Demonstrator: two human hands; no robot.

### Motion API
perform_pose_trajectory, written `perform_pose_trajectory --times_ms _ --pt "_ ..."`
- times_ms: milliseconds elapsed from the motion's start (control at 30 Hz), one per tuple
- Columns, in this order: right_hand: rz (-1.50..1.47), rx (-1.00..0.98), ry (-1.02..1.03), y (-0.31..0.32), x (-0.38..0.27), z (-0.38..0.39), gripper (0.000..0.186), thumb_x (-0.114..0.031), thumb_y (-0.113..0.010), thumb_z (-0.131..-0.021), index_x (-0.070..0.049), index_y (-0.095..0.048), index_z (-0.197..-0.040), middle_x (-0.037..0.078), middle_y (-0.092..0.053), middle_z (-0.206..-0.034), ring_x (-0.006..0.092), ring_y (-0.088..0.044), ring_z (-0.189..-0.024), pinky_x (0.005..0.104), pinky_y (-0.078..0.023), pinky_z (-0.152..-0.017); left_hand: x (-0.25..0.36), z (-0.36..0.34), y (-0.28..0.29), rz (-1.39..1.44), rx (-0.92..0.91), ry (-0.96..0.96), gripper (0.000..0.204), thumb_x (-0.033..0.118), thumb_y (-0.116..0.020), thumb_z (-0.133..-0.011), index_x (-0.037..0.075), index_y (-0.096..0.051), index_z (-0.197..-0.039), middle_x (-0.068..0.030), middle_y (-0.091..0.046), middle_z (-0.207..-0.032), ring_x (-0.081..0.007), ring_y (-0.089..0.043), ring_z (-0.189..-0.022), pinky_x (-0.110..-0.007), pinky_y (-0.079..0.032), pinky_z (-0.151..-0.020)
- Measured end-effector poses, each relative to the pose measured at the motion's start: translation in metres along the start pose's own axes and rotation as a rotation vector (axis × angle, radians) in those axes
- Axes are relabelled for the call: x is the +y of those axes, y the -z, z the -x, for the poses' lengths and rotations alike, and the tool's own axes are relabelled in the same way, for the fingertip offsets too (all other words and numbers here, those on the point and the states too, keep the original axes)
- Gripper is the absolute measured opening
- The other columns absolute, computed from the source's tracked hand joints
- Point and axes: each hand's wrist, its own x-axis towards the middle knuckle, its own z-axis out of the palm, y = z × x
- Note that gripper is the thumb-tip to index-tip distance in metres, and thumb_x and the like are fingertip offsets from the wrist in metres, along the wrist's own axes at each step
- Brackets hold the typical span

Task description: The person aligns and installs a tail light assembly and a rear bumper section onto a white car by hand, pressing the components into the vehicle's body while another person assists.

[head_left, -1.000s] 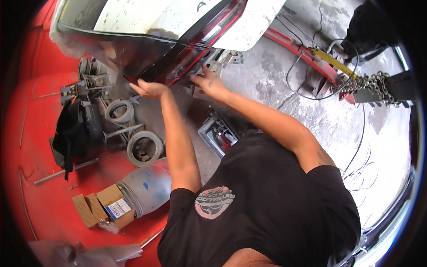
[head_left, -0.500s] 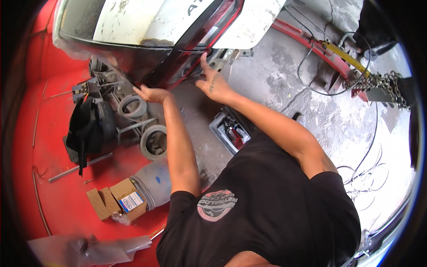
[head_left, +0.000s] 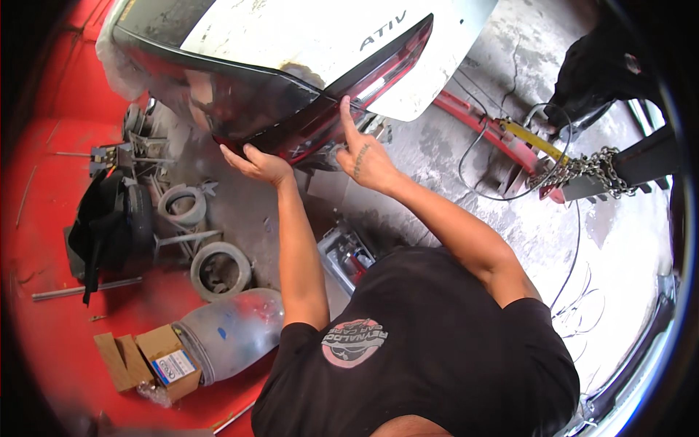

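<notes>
One straight forefinger of the right hand reaches up to the red tail light, its tip at the seam by the trunk lid. The right thumb stands apart from it, with nothing pinched between the two; the other fingers are bent, and I cannot tell whether they press together. The left hand is palm up under the lamp's lower edge, thumb apart from the fingers; whether those fingertips touch is unclear.

The tail light sits at the rear corner of one car, in two sections: one on the body, between and above the two hands, and one on the white lid.

One tray of tools lies on the floor below the hands, partly hidden by the one black shirt. To the left are two round ring-shaped parts, one large black piece, one clear plastic drum and, against its end, cardboard packaging with one label. To the right are one red beam, one yellow bar and one metal chain.
</notes>
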Motion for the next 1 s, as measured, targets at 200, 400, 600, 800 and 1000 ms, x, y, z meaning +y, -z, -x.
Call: perform_pose_trajectory --times_ms 200,400,600,800,1000 --pt "0.009 0.006 -0.069 0.002 -0.015 0.002 0.090 -0.009 -0.051 -0.085 -0.003 -0.007 -0.163 0.030 -0.072 -0.102 0.0453 -0.069 -0.090 0.0454 -0.053 -0.088 0.005 -0.001 0.013 -0.006 -0.017 0.025 0.060 0.016 -0.050 -0.097 -0.006 -0.040 -0.152 -0.0292 -0.036 -0.157 -0.0415 -0.033 -0.147 -0.049 -0.024 -0.122" --pt "0.018 0.028 -0.100 0.000 -0.018 -0.004 0.090 -0.009 -0.051 -0.084 -0.004 -0.009 -0.163 0.026 -0.074 -0.106 0.0427 -0.071 -0.094 0.0431 -0.053 -0.091 0.007 0.000 0.019 0.019 -0.061 0.016 0.058 0.016 -0.050 -0.100 -0.004 -0.039 -0.153 -0.0299 -0.031 -0.159 -0.0423 -0.029 -0.149 -0.050 -0.023 -0.121" --pt "0.157 0.063 -0.045 -0.004 -0.017 -0.009 0.087 -0.011 -0.052 -0.084 -0.003 -0.016 -0.162 0.022 -0.075 -0.096 0.0381 -0.070 -0.086 0.0389 -0.054 -0.088 0.010 -0.002 0.015 0.047 -0.067 0.018 0.058 0.017 -0.052 -0.101 0.000 -0.039 -0.154 -0.0306 -0.028 -0.160 -0.0428 -0.028 -0.149 -0.051 -0.022 -0.121" --pt "0.120 0.077 -0.031 0.009 -0.036 -0.016 0.083 -0.012 -0.050 -0.086 0.001 -0.018 -0.161 0.019 -0.073 -0.082 0.0256 -0.068 -0.068 0.0362 -0.056 -0.073 0.007 -0.005 0.018 0.047 -0.047 0.032 0.059 0.018 -0.054 -0.100 0.000 -0.040 -0.154 -0.0305 -0.026 -0.161 -0.0431 -0.027 -0.149 -0.052 -0.023 -0.121" --pt "-0.307 -0.062 -0.127 0.010 -0.070 -0.031 0.093 -0.008 -0.050 -0.084 0.002 0.000 -0.162 0.016 -0.072 -0.077 0.0192 -0.067 -0.058 0.0322 -0.057 -0.060 0.000 0.000 0.012 0.035 -0.042 -0.032 0.058 0.017 -0.054 -0.099 -0.001 -0.040 -0.153 -0.0345 -0.027 -0.158 -0.0463 -0.027 -0.148 -0.055 -0.021 -0.121"
